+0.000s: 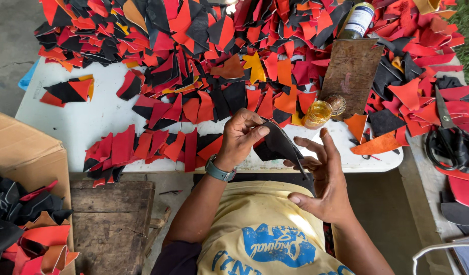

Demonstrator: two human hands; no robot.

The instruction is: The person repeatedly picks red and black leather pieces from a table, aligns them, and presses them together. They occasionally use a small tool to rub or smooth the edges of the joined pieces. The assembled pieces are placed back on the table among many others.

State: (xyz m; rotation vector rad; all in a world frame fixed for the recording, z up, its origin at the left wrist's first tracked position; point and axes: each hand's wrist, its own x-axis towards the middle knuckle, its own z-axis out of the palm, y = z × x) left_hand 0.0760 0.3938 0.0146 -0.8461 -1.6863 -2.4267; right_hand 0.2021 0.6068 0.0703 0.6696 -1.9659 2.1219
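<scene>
While the left hand (240, 138) pinches the upper edge of a black leather piece (281, 144) between thumb and fingers, the right hand (323, 178) lies open beneath its lower edge, fingers spread and touching it. Both hands hold the piece above the near edge of a white table (99, 114). Red, orange and black scraps (193, 56) cover the tabletop. Just beyond the piece stands a small jar (317, 114) of amber liquid; scissors (448, 133) lie at right, a cardboard box (25, 153) at left.
</scene>
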